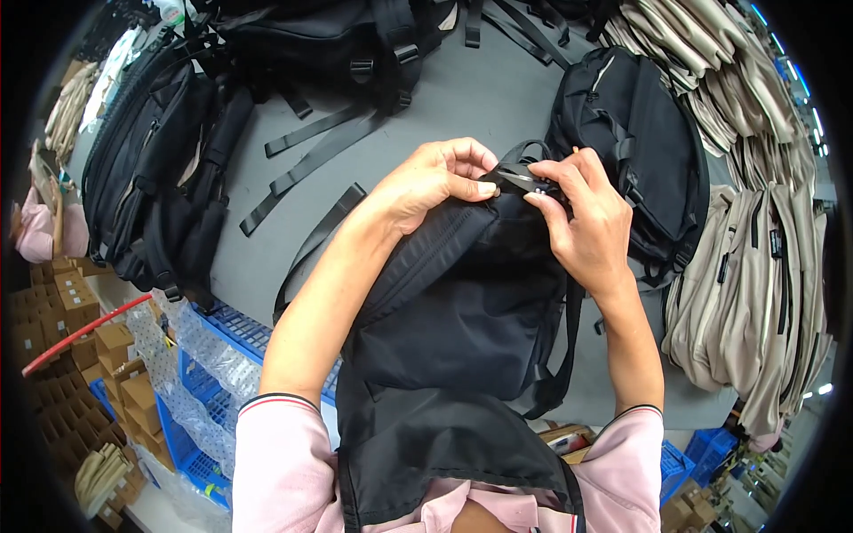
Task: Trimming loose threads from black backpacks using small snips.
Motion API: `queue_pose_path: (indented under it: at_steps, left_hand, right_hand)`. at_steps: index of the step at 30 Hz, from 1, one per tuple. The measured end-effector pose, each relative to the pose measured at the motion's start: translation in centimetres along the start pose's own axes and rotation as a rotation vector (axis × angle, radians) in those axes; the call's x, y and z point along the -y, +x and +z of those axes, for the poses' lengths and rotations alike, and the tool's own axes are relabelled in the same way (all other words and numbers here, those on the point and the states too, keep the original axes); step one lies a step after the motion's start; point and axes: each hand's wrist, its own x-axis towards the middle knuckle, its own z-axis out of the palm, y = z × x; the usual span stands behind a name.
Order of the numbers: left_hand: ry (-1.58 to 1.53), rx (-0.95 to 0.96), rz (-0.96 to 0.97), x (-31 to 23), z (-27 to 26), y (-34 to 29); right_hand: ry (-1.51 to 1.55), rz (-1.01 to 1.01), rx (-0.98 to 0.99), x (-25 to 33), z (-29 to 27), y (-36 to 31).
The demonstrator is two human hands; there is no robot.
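Observation:
A black backpack (444, 333) lies in front of me, its near end against my body and its far end on the grey table. At that far end, my left hand (431, 182) pinches the edge of the bag between thumb and fingers, beside a padded shoulder strap (431, 258). My right hand (586, 213) is closed on a small dark tool with a shiny metal part (524, 180), which looks like thread snips. Its tip lies close to my left fingertips, by the loop at the bag's top. Exactly what the tip touches is too small to tell.
More black backpacks stand on the grey table (480, 98): one at the left (160, 169), one at the right (635, 151), others at the back with loose straps. Beige bags (737, 293) are piled along the right. Blue crates (200, 400) and cardboard boxes (142, 404) sit below left.

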Motion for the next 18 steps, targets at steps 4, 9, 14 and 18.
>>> queue_pose_path:
  at_steps: [4, 9, 14, 18]
  left_hand:
    - [-0.009, -0.018, 0.0, 0.1, -0.1, -0.1]
    - [0.011, -0.041, -0.008, 0.0, 0.0, 0.1]
    - [-0.005, -0.024, -0.007, 0.1, -0.2, 0.2]
    - [0.002, -0.072, -0.014, 0.2, -0.1, 0.3]
  right_hand:
    - [-0.036, -0.074, 0.01, -0.4, 0.5, 0.4]
    - [-0.147, -0.146, -0.006, -0.6, 0.3, 0.3]
    - [0.04, -0.047, -0.103, -1.0, 0.8, 0.1]
    - [0.06, 0.005, -0.124, -1.4, 1.8, 0.4]
